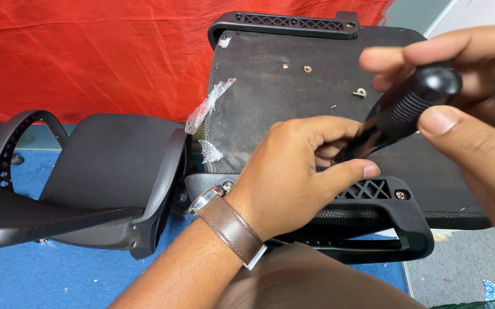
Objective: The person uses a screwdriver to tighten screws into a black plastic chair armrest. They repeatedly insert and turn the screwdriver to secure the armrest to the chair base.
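My right hand (476, 109) grips the ribbed black handle of a screwdriver (407, 109) near the right edge of the view. My left hand (293, 171), with a brown-strapped watch on the wrist, pinches the lower end of the tool just above the near black plastic bracket (396, 214). The bracket sits on the upturned underside of a black office chair seat (270, 91). A screw head (400, 195) shows in the bracket beside its lattice cut-out. The screwdriver's tip is hidden behind my left fingers.
A black chair backrest (110, 171) with a curved frame lies to the left on blue floor covering. Red cloth (87, 51) hangs behind. Torn clear plastic (208, 106) clings to the seat's left edge. Small metal inserts (362, 92) dot the seat. Grey floor shows at lower right.
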